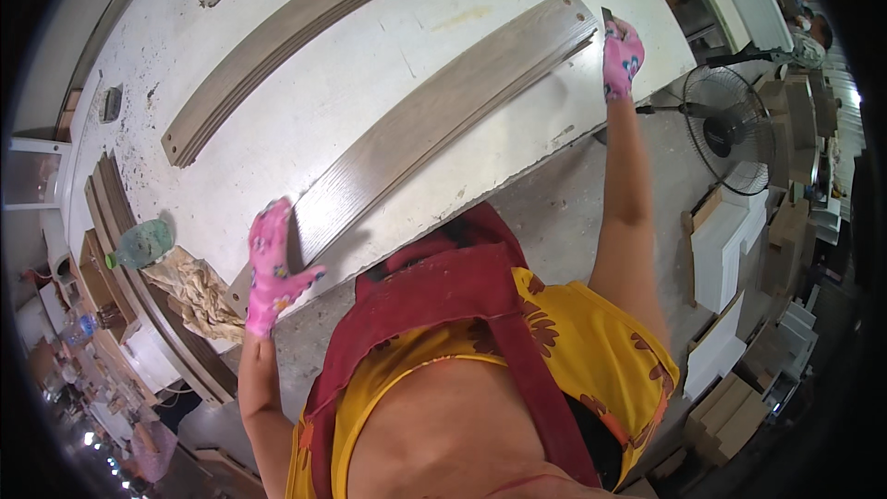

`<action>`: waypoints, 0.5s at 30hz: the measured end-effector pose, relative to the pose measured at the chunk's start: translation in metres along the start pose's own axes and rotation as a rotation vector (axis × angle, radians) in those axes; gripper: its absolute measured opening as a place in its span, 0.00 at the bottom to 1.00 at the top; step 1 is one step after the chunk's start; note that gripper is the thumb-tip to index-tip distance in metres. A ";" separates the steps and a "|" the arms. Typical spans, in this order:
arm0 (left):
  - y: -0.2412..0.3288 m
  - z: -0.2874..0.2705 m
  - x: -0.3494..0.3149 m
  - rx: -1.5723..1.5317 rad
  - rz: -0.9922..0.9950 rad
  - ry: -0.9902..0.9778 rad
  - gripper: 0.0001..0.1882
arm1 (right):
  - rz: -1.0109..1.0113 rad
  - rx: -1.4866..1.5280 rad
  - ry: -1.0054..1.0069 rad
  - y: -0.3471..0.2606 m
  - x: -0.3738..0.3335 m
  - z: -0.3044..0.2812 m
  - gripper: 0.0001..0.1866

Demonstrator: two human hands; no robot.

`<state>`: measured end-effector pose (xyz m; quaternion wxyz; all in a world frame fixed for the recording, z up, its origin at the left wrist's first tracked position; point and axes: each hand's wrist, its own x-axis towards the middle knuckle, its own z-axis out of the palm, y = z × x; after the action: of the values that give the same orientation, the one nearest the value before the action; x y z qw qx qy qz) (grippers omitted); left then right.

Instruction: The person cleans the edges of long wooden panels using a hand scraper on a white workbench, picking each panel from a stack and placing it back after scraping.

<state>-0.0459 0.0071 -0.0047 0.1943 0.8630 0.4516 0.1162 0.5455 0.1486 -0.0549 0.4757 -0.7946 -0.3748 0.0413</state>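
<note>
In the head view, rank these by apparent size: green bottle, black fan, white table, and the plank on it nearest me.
Largest to smallest:
1. White table
2. Nearest plank
3. Black fan
4. Green bottle

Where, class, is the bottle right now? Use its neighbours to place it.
In the head view, the bottle lies toward the left, beside the crumpled paper and left of the person's left hand, its green cap pointing left.
</note>
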 end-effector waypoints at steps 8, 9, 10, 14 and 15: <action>0.013 0.014 0.069 -0.161 0.093 -0.140 0.52 | 0.425 0.627 0.173 0.101 -0.113 0.007 0.10; 0.018 0.010 0.073 -0.198 0.075 -0.146 0.51 | 0.431 0.638 0.165 0.102 -0.116 0.001 0.10; 0.020 0.007 0.075 -0.182 0.023 -0.170 0.51 | 0.437 0.649 0.155 0.104 -0.118 -0.004 0.10; 0.031 -0.008 0.086 -0.133 -0.146 -0.152 0.52 | 0.434 0.516 0.059 0.083 -0.118 -0.001 0.10; 0.035 -0.013 0.089 -0.125 -0.177 -0.121 0.52 | 0.449 0.495 0.041 0.084 -0.117 0.000 0.10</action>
<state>0.0247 0.0652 0.0246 0.2844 0.8113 0.5054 0.0740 0.5084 0.0519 -0.1552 0.6408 -0.7185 -0.1595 0.2186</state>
